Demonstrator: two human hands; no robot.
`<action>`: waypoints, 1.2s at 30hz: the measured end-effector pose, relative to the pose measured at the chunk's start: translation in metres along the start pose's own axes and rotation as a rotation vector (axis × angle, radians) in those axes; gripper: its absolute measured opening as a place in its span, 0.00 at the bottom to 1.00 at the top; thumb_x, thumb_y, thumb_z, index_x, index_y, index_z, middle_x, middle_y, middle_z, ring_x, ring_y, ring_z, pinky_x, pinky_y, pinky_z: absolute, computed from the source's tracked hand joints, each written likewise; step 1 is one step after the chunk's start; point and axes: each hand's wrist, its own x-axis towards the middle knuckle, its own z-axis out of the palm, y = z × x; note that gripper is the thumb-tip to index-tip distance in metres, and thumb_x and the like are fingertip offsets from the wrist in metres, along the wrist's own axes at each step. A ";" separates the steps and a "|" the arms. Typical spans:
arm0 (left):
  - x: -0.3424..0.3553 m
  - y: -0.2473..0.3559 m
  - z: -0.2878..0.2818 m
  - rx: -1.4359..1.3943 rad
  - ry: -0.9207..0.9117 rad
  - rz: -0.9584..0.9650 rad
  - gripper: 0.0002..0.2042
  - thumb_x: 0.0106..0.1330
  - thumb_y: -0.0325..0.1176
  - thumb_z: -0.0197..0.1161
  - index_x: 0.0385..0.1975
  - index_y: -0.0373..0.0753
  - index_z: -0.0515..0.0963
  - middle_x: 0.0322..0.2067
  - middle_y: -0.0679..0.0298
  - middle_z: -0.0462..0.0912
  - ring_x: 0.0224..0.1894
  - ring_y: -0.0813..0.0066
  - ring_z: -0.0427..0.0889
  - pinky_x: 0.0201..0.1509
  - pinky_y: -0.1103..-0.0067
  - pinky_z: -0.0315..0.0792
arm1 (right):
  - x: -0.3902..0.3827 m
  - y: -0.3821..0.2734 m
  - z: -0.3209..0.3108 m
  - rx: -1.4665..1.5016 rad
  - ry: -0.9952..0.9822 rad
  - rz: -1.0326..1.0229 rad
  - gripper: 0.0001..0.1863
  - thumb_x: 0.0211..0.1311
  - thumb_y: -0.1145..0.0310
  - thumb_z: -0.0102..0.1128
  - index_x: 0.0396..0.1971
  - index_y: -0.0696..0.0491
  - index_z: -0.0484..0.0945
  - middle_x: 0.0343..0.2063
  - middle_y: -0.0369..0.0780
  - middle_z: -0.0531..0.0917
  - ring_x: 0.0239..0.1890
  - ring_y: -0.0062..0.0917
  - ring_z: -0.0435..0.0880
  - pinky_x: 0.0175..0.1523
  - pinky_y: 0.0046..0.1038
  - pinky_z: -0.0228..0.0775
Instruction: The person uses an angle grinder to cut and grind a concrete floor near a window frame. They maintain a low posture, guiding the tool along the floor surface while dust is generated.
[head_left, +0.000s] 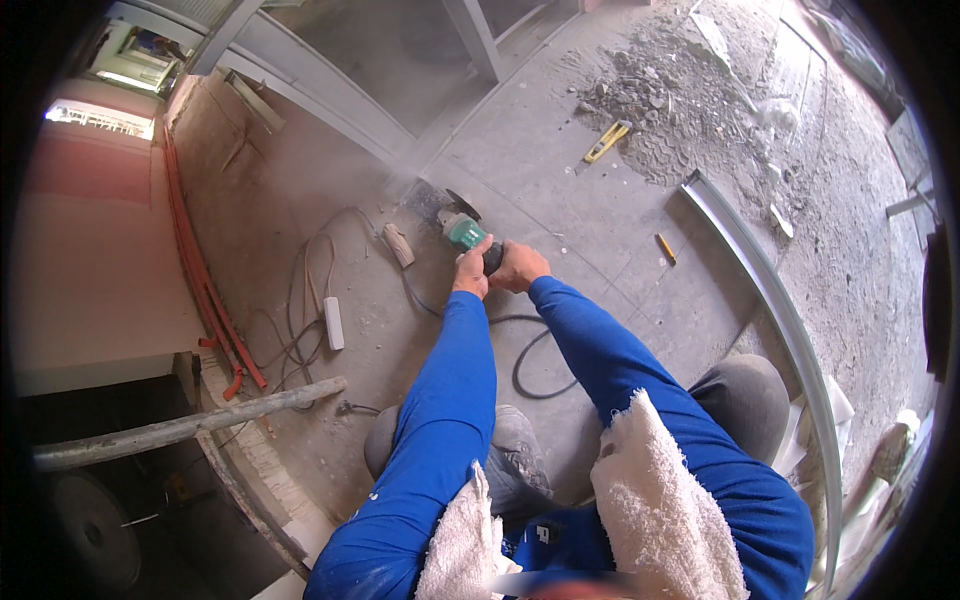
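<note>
Both arms, in blue sleeves, reach forward over the dusty concrete floor. My left hand [471, 271] is closed round the left side of a green and black angle grinder [466, 234]. Gripping the rear of the same tool is my right hand [521, 266]. The grinder's disc [463, 206] lies low at the far end, close to the floor; whether it touches is hidden. Pale dust [335, 170] drifts from it to the left. Beside the grinder, on its left, rests a short wooden block [398, 245]. A dark cable [525, 350] loops behind my right hand.
A white power strip [333, 323] and tangled cords lie left, near red pipes [197, 270]. A pole [200, 425] spans a dark opening. Right are a pencil [667, 249], yellow utility knife [607, 142], long metal channel [770, 290] and rubble [655, 110]. A metal frame [330, 95] stands ahead.
</note>
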 end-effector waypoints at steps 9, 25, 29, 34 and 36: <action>-0.002 0.001 0.005 0.037 0.091 -0.026 0.17 0.62 0.34 0.78 0.47 0.35 0.81 0.43 0.60 0.86 0.42 0.64 0.87 0.49 0.64 0.83 | 0.008 0.000 -0.001 -0.014 -0.050 0.007 0.39 0.40 0.49 0.76 0.52 0.57 0.79 0.48 0.53 0.87 0.53 0.47 0.87 0.58 0.43 0.78; -0.026 0.007 0.018 -0.001 0.100 -0.075 0.24 0.61 0.34 0.79 0.51 0.29 0.77 0.45 0.56 0.83 0.43 0.63 0.86 0.52 0.65 0.81 | 0.008 0.002 -0.012 -0.037 -0.138 0.006 0.41 0.41 0.46 0.76 0.51 0.62 0.78 0.44 0.57 0.87 0.49 0.49 0.88 0.55 0.42 0.79; -0.027 0.003 0.014 0.012 0.076 -0.052 0.20 0.62 0.33 0.78 0.48 0.31 0.79 0.43 0.58 0.84 0.42 0.64 0.86 0.48 0.64 0.83 | 0.001 0.003 -0.008 0.005 -0.115 0.002 0.40 0.42 0.47 0.76 0.49 0.62 0.79 0.44 0.57 0.88 0.49 0.50 0.88 0.55 0.43 0.80; -0.017 -0.001 0.006 -0.036 0.024 -0.054 0.14 0.65 0.31 0.75 0.45 0.34 0.80 0.42 0.60 0.86 0.41 0.65 0.88 0.48 0.65 0.84 | -0.005 0.002 -0.010 -0.001 -0.054 -0.013 0.37 0.42 0.48 0.75 0.48 0.62 0.80 0.43 0.56 0.88 0.48 0.50 0.88 0.54 0.44 0.80; -0.016 -0.005 0.006 -0.043 0.009 -0.065 0.16 0.64 0.32 0.76 0.47 0.33 0.79 0.43 0.60 0.85 0.42 0.65 0.88 0.49 0.65 0.84 | -0.010 0.002 -0.013 -0.014 -0.073 -0.016 0.37 0.42 0.49 0.75 0.48 0.62 0.80 0.43 0.56 0.88 0.48 0.50 0.89 0.54 0.44 0.81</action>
